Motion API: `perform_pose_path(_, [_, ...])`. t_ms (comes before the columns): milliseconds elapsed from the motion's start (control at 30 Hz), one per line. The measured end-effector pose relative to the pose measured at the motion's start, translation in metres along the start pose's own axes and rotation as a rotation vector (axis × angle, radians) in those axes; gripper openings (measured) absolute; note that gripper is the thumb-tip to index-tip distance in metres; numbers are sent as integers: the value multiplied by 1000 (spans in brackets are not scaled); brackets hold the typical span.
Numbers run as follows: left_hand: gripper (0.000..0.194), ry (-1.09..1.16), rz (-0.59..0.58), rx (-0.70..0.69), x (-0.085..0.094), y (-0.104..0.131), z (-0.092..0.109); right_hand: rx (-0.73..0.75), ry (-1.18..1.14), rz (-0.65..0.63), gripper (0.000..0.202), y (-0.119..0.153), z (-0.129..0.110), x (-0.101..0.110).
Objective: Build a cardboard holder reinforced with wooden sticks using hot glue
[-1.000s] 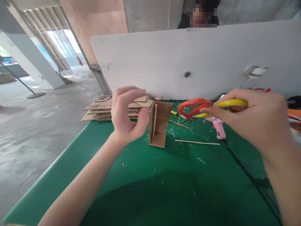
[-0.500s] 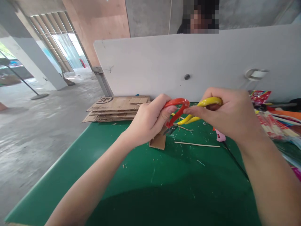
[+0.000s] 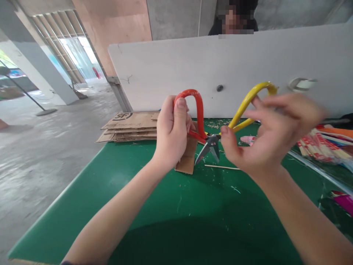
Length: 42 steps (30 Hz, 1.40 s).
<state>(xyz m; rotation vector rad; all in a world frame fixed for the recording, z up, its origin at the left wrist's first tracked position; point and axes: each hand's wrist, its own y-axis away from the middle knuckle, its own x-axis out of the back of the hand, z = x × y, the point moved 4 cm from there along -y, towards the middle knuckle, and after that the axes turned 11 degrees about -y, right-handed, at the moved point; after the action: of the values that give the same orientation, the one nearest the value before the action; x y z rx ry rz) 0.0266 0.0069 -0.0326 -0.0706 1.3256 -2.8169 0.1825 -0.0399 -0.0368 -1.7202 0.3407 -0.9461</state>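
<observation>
Clearly, there is one pair of scissors (image 3: 211, 140), and it is held up with both hands above the green table (image 3: 154, 213). It has two handles of different colours, one red handle (image 3: 200, 112) and one yellow handle (image 3: 244, 105), and its two blades (image 3: 203, 153) stand apart with the points downward. The left hand (image 3: 172, 134) is closed around the red handle, with the thumb pressed on it. The right hand (image 3: 261, 138) is half open at the yellow handle; its thumb tip touches the lower end, but the other fingers are blurred, so I cannot tell whether they grip it. Just behind the left hand and the blades, one folded cardboard piece (image 3: 186, 165) is standing on the table, partly hidden. One thin stick (image 3: 220, 167) lies to the right of it, and its farther end goes out of sight behind the right hand. One pink object (image 3: 248, 140) shows only partly near this hand. At the far left side of the table there is one stack of flattened cardboard (image 3: 132, 127), with the letters SF printed on top; its layers are several, but I cannot count them exactly. On the right side lie wrapped sticks (image 3: 317, 145), too many and too blurred for counting. Behind the table stands one white panel (image 3: 165, 73), and beyond its upper edge one person (image 3: 238, 18) is partly visible.
</observation>
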Motion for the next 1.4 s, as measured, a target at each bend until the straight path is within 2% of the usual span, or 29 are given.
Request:
perform_pose_path(67, [32,29,63,9,-1,2,-4,17,46,145,35,9,-1,1])
perform_pose_path(100, [31,43,98,14,-1,2,-6,35,71,177,30,13,-3,0])
perform_pose_path(200, [30,63,156,52,-3,5,-12,48,46,53,22,15,-9,-7])
perform_pose_path(267, [28,76,141,72,-7,7,-13,12,-6,-30,26,10,-14,-13])
perform_pose_path(467, [29,168,74,105,-21,18,-10,-25,-76,-100,32,-7,-9,-35])
perform_pose_path(600, [31,184,21,90,-17,19,-9,2,37,-128,34,-8,5,-53])
perform_pose_path(667, [31,186,-70,85,-12,16,-7,31,69,-105,35,-4,10,-60])
perform_pose_path(733, [30,164,-253,105,-5,12,-1,56,73,-31,33,3,14,-65])
perform_pose_path(833, [23,28,-589,151,7,6,10,71,76,72,26,12,19,-69])
perform_pose_path(900, [16,-48,-686,125,19,0,16,63,81,85,22,16,22,-72])
perform_pose_path(933, [14,-94,-680,106,25,-4,17,61,77,82,22,18,24,-74])
perform_pose_path(1067, [22,-362,-388,-61,47,-18,3,61,29,29,21,25,28,-87])
perform_pose_path(1100, [27,-406,-362,-77,49,-19,-4,60,19,12,21,28,28,-91])
perform_pose_path(1200, [43,-411,-450,-58,50,-17,-25,42,2,-16,23,33,30,-99])
perform_pose_path(1267, [50,-406,-515,-50,49,-16,-32,26,-1,-9,24,36,30,-101])
perform_pose_path(1400, [45,-539,-606,-18,46,-15,-33,50,10,16,23,37,30,-101])
